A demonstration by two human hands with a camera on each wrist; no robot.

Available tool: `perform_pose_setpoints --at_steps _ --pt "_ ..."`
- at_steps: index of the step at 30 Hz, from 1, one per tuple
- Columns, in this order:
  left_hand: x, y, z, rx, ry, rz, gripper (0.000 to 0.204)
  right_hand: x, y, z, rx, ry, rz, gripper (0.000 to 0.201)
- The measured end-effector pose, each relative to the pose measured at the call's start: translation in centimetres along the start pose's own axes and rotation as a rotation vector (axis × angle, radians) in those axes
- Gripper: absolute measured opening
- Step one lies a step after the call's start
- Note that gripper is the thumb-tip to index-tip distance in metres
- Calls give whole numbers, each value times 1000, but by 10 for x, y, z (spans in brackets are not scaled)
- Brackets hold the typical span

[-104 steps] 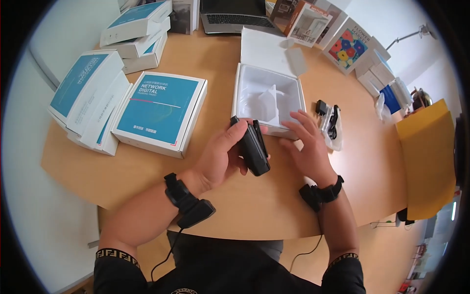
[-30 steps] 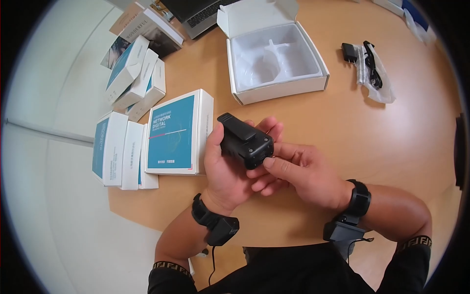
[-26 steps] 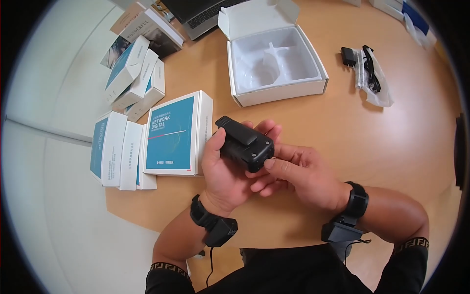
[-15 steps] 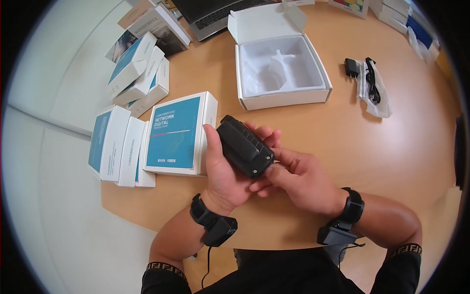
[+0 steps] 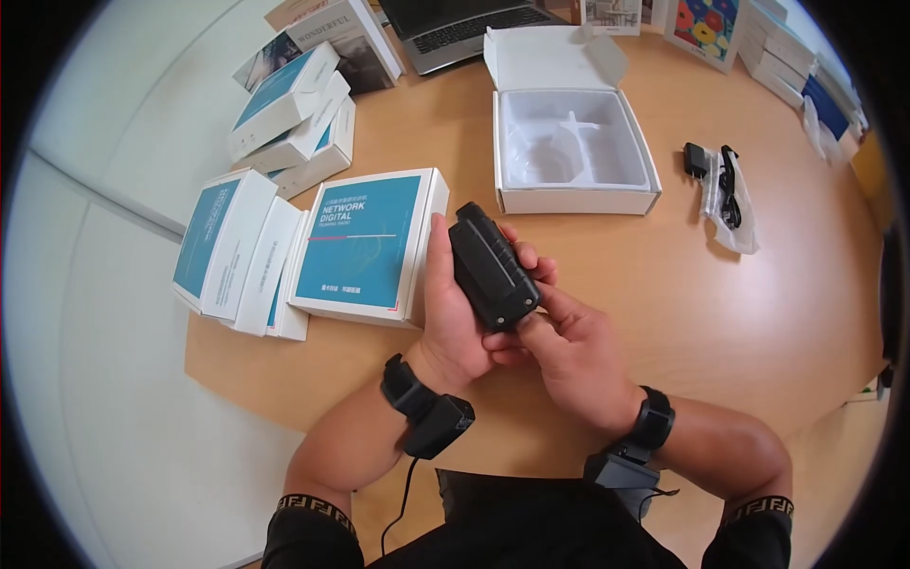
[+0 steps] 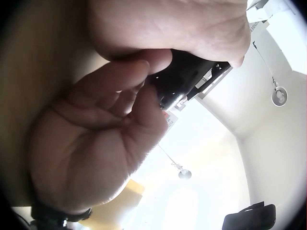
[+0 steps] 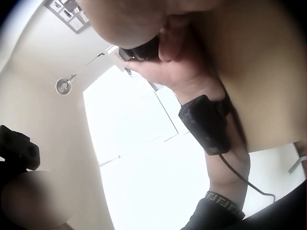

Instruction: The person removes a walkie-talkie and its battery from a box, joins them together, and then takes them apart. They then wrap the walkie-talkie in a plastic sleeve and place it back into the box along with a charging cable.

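A black handheld radio (image 5: 493, 270) with a belt clip lies back side up across my left palm. My left hand (image 5: 455, 318) holds it from below, thumb along its left side and fingers curled up past its right side. At the lower end, beside two small screws, the bent thumb and index finger of my right hand (image 5: 583, 356) pinch the radio's edge. The left wrist view shows the radio (image 6: 180, 76) dark and glossy between both hands. In the right wrist view most of the radio (image 7: 144, 50) is hidden behind my right hand (image 7: 139, 19).
An open white box (image 5: 578, 201) with a moulded insert stands ahead. Right of it lie a black charger plug (image 5: 695, 159) and a bagged cable (image 5: 730, 199). Blue-and-white radio boxes (image 5: 365, 242) are stacked on the left. A laptop (image 5: 474, 33) and books (image 5: 351, 47) stand behind.
The radio went from upright in the left hand to lying back side up, and the right hand came from the open box to its lower end. Lately the radio has turned steeper.
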State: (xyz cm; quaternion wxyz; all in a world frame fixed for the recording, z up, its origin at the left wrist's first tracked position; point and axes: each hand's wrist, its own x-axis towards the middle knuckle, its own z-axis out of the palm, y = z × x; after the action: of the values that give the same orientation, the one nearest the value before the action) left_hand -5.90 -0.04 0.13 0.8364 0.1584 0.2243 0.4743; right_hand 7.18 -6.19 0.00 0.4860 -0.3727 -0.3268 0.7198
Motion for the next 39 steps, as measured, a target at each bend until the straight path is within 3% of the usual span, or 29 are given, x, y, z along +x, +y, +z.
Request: perform_pose_setpoints --at_steps 18,30,32,36,39 --pt "-1 1 -2 43 -3 -7 57 -2 9 -2 -51 -26 -92 26" --pt "-4 3 -4 50 28 6 50 -3 6 -11 -45 -115 -61 44" --pt "-4 2 -5 94 36 48 47 -3 8 -17 22 -235 -58 56" --pt "-4 1 -8 94 -44 67 42 -2 7 -20 145 -265 -24 65" --pt "-4 -1 -10 173 -63 104 39 0 5 -20 54 -228 -38 66"
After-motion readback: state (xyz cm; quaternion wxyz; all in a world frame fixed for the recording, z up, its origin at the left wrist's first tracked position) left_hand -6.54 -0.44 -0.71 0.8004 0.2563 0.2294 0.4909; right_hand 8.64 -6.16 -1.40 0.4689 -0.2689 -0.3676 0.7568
